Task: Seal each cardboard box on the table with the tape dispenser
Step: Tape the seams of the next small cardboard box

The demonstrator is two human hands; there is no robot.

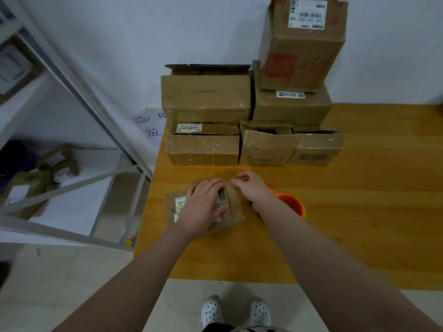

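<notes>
Small cardboard box [236, 208] near counter [347, 224] left edge, under both hands. Left hand [203, 204] pressed flat on its top; right hand [251, 188] pinching its far edge. Brown, creased, labelled; flaps gaping.

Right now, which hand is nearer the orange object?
Right. The right hand sits just beside the orange object; the left hand rests on the small box, farther away.

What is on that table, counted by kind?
Cardboard boxes: 8 (seven stacked at the back, one small box under the left hand and right hand)
Orange object, partly hidden by an arm: 1
Total: 9
</notes>
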